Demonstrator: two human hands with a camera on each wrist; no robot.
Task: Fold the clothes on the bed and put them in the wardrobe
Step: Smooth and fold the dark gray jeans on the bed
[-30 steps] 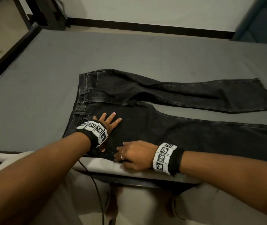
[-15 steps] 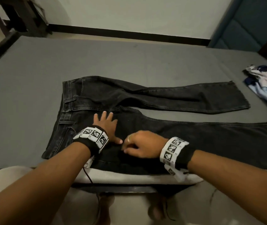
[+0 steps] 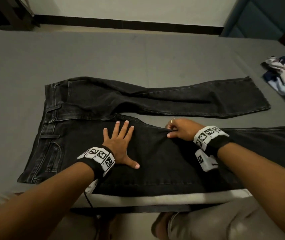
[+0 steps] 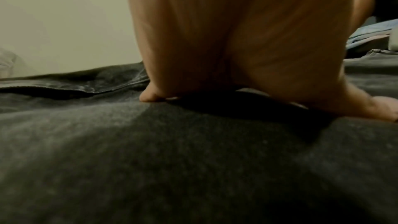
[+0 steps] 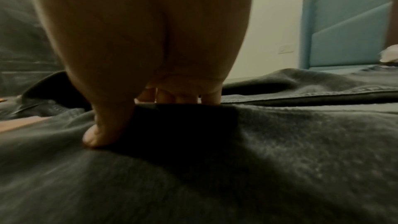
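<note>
While left hand presses flat on black jeans, right hand pinches the near leg's edge — fabric bunched

I see matt, faded black denim jeans with stitched seams lying on a smooth, matt grey cloth bed sheet.

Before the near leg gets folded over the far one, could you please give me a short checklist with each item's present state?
1. Black jeans spread flat on the bed: ok.
2. Left hand pressing flat on the upper near leg: ok.
3. Right hand pinching the near leg's inner edge: ok.
4. Far leg lying straight, ready to be covered: ok.
5. Near leg's outer edge fully on the bed: not ok, it overhangs the front edge.
6. Crumpled blue garment clear of the jeans: ok.
</note>
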